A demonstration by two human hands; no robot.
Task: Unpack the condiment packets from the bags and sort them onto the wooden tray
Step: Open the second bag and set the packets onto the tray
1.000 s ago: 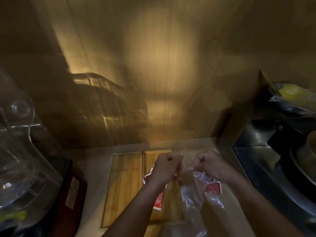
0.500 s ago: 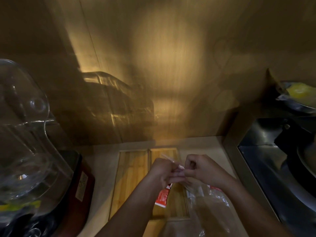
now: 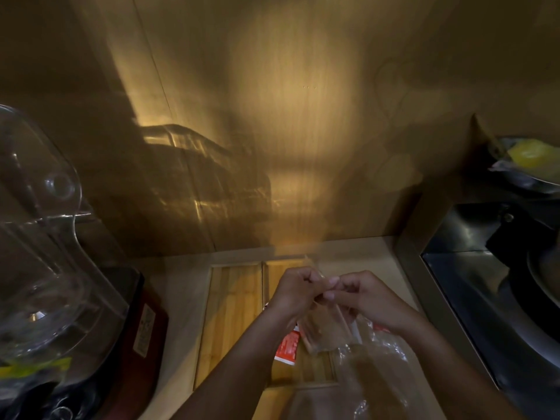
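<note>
**Clear bag pinched at its top edge over the tray**

Clear plastic bag (image 3: 325,331) held up above the right half of the wooden tray (image 3: 233,316), thin and see-through, hanging down from both hands with its lower part trailing crumpled toward the bottom right. Pinched at its top by the left hand (image 3: 298,294) and the right hand (image 3: 368,297), fingers of both curled narrow and closed on the plastic, fingertips of the two hands touching or nearly so. Red and white condiment packet (image 3: 287,348) seen just under the left wrist, over the tray's right compartment; whether inside the bag or lying on the wood, not possible to tell. More red showing through the plastic beneath the right hand, too blurred to identify. Tray split by a lengthwise divider, left compartment bare wood. Light countertop (image 3: 181,301) under the tray. Clear plastic jug (image 3: 45,237) on a dark red base at far left. Steel stove surface (image 3: 485,292) at right, dim wooden wall behind.
</note>
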